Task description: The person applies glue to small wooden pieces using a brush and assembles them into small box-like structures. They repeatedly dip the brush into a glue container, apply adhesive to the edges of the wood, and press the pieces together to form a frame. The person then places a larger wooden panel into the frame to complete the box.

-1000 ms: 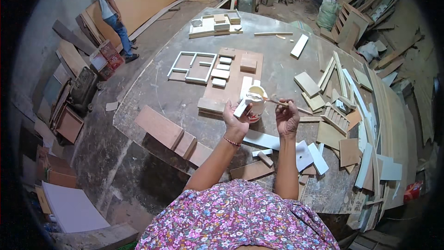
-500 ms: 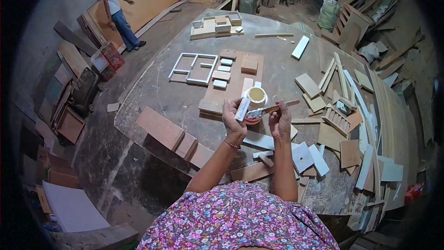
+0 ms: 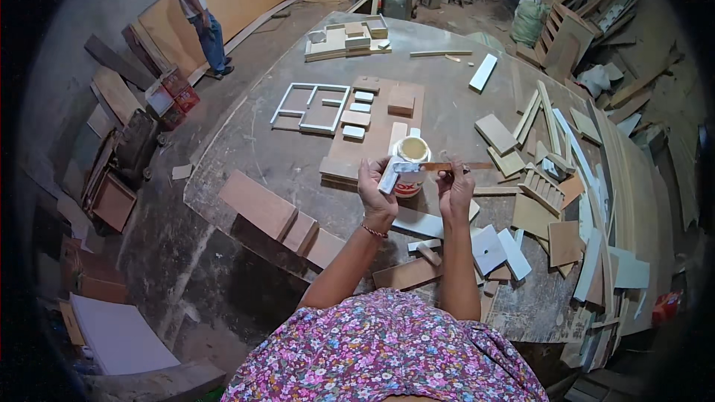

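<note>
My left hand [image 3: 377,199] grips a small white wood block [image 3: 387,179], tilted with its top face up. In my right hand [image 3: 455,195] is a thin brown wooden stick [image 3: 477,166], pinched near its middle and lying almost level. White paste coats the stick's left end, which rests on the block's upper part. Just behind both hands stands an open white tub [image 3: 407,189] with red markings and pale contents. Beyond it, a brown board [image 3: 348,150] carries several small white-topped blocks [image 3: 354,132] and a thicker wood block [image 3: 401,101].
A white divided frame [image 3: 301,128] lies left of the board, with a tray-like wooden assembly [image 3: 346,41] farther back. Scrap pieces [image 3: 499,135] crowd the table's right side. Brown planks [image 3: 258,206] line the near left edge. A person [image 3: 201,18] stands beyond the table.
The stick has swung level, its pasted end moving up onto the block; my right hand has turned slightly. My left hand stays nearly still. The person at the back has shifted right and turned.
</note>
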The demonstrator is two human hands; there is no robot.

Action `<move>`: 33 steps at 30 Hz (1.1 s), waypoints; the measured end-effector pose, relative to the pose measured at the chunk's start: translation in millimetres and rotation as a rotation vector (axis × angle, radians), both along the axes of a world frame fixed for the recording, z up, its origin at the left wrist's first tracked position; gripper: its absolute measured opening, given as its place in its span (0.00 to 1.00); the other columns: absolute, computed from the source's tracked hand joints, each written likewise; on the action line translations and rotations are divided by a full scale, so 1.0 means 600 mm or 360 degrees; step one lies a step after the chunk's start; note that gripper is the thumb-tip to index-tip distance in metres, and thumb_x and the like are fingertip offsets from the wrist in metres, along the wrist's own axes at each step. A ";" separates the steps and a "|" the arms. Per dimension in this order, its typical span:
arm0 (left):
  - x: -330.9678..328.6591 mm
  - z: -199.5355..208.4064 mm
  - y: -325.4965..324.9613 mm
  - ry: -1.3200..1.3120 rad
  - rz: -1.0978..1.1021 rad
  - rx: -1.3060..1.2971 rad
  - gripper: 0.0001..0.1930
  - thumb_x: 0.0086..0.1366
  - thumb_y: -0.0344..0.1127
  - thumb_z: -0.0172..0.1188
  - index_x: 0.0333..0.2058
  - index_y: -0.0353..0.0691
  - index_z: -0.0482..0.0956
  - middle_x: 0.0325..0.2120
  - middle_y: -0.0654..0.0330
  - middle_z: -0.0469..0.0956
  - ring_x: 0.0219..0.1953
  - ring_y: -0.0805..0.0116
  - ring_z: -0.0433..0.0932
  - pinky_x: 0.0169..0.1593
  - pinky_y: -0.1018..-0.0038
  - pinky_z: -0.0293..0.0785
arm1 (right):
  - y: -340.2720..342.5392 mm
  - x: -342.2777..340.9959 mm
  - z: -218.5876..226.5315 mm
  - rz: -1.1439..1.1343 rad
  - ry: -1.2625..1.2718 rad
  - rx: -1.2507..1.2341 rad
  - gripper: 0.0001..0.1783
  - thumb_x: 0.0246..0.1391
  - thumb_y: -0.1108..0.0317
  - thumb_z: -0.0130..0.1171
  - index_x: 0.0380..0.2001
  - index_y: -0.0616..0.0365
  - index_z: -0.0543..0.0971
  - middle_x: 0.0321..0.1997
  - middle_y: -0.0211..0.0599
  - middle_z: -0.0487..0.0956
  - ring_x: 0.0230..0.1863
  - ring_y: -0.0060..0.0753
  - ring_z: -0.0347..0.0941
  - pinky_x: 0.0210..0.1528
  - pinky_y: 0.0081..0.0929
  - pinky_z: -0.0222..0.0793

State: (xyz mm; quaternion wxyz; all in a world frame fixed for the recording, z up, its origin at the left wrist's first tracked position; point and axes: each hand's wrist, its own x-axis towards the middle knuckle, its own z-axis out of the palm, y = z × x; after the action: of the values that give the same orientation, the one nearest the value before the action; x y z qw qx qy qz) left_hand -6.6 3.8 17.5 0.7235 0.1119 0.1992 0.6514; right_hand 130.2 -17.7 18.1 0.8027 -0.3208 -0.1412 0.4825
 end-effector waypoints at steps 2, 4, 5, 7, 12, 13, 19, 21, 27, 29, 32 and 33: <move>-0.003 -0.007 0.005 0.0008 -0.0022 0.0052 0.28 0.64 0.52 0.30 0.36 0.32 0.70 0.27 0.55 0.76 0.25 0.67 0.75 0.30 0.74 0.73 | -0.003 0.003 0.006 -0.0040 -0.0014 -0.0019 0.08 0.48 0.66 0.59 0.25 0.54 0.71 0.18 0.28 0.72 0.16 0.20 0.70 0.15 0.17 0.70; 0.001 -0.001 0.001 -0.0029 -0.0017 -0.0051 0.28 0.64 0.53 0.30 0.36 0.32 0.70 0.27 0.55 0.76 0.26 0.66 0.75 0.31 0.73 0.73 | -0.007 0.003 0.012 -0.0032 -0.0007 -0.0003 0.08 0.48 0.66 0.58 0.26 0.55 0.71 0.18 0.27 0.72 0.15 0.20 0.69 0.14 0.17 0.69; 0.003 0.006 0.000 -0.0048 -0.0016 -0.0099 0.28 0.64 0.53 0.30 0.37 0.31 0.70 0.27 0.54 0.76 0.26 0.65 0.75 0.32 0.73 0.73 | -0.007 0.002 0.013 0.0018 -0.0023 -0.0009 0.08 0.48 0.66 0.58 0.25 0.55 0.71 0.18 0.27 0.72 0.15 0.19 0.69 0.14 0.17 0.69; 0.007 0.004 0.004 -0.0020 -0.0019 -0.0064 0.28 0.64 0.53 0.30 0.38 0.31 0.70 0.28 0.53 0.76 0.29 0.63 0.76 0.35 0.71 0.74 | -0.008 -0.004 0.012 0.0116 -0.0054 -0.0019 0.07 0.48 0.66 0.58 0.25 0.55 0.71 0.17 0.27 0.72 0.14 0.19 0.69 0.14 0.16 0.69; 0.008 0.009 0.002 -0.0057 -0.0049 -0.0091 0.28 0.64 0.53 0.31 0.37 0.31 0.71 0.29 0.51 0.76 0.30 0.62 0.76 0.34 0.69 0.74 | 0.001 -0.014 0.003 0.0106 -0.0085 -0.0016 0.07 0.49 0.67 0.57 0.25 0.54 0.70 0.17 0.26 0.71 0.13 0.19 0.68 0.14 0.15 0.69; 0.007 0.014 -0.001 -0.0049 -0.0042 -0.0122 0.28 0.64 0.53 0.31 0.36 0.31 0.71 0.28 0.51 0.76 0.30 0.62 0.76 0.34 0.69 0.74 | 0.001 -0.013 0.007 0.0053 -0.0079 -0.0008 0.07 0.49 0.66 0.57 0.25 0.54 0.70 0.17 0.26 0.71 0.13 0.19 0.68 0.15 0.15 0.69; -0.003 -0.013 0.001 -0.0076 -0.0173 0.0022 0.27 0.63 0.54 0.33 0.36 0.33 0.70 0.27 0.57 0.76 0.25 0.70 0.76 0.28 0.77 0.77 | 0.000 0.006 0.027 -0.0263 -0.0088 -0.0046 0.09 0.49 0.64 0.58 0.25 0.54 0.70 0.16 0.27 0.71 0.14 0.20 0.69 0.16 0.16 0.70; -0.001 -0.009 -0.001 -0.0067 -0.0168 -0.0013 0.27 0.63 0.54 0.33 0.36 0.33 0.70 0.27 0.57 0.76 0.25 0.70 0.76 0.27 0.78 0.76 | -0.006 0.005 0.026 -0.0215 -0.0066 0.0010 0.08 0.49 0.65 0.58 0.25 0.54 0.70 0.17 0.28 0.71 0.15 0.20 0.69 0.16 0.16 0.69; 0.000 -0.004 -0.001 -0.0118 -0.0186 -0.0083 0.29 0.64 0.53 0.28 0.39 0.32 0.70 0.28 0.52 0.76 0.28 0.63 0.76 0.33 0.72 0.74 | -0.017 -0.020 0.024 0.0108 -0.0134 0.0011 0.07 0.48 0.66 0.58 0.27 0.55 0.71 0.18 0.27 0.72 0.14 0.20 0.69 0.14 0.17 0.68; -0.001 0.000 -0.005 -0.0085 -0.0175 -0.0096 0.29 0.64 0.53 0.28 0.39 0.32 0.70 0.29 0.53 0.76 0.28 0.63 0.76 0.33 0.71 0.74 | -0.017 -0.023 0.019 0.0059 -0.0098 -0.0006 0.07 0.48 0.67 0.58 0.26 0.55 0.71 0.18 0.27 0.72 0.14 0.20 0.69 0.14 0.17 0.68; -0.007 -0.012 -0.009 -0.0180 -0.0240 -0.0029 0.28 0.64 0.52 0.29 0.38 0.32 0.70 0.29 0.53 0.76 0.28 0.63 0.76 0.30 0.72 0.73 | -0.015 -0.013 0.015 -0.0078 -0.0084 -0.0042 0.07 0.48 0.67 0.58 0.25 0.55 0.71 0.17 0.27 0.72 0.14 0.21 0.69 0.15 0.17 0.69; -0.009 -0.014 -0.010 -0.0208 -0.0262 -0.0011 0.28 0.63 0.52 0.30 0.38 0.33 0.71 0.28 0.54 0.76 0.28 0.64 0.77 0.29 0.73 0.73 | -0.014 -0.006 0.011 -0.0137 -0.0088 -0.0037 0.08 0.48 0.66 0.58 0.25 0.55 0.70 0.17 0.29 0.72 0.14 0.21 0.69 0.16 0.17 0.70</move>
State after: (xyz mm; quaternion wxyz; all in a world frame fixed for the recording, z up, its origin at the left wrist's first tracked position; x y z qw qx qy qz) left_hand -11.7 -2.4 9.3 0.7863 0.0828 0.1439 0.5951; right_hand 126.7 -26.2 24.9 0.8147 -0.3491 -0.1437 0.4402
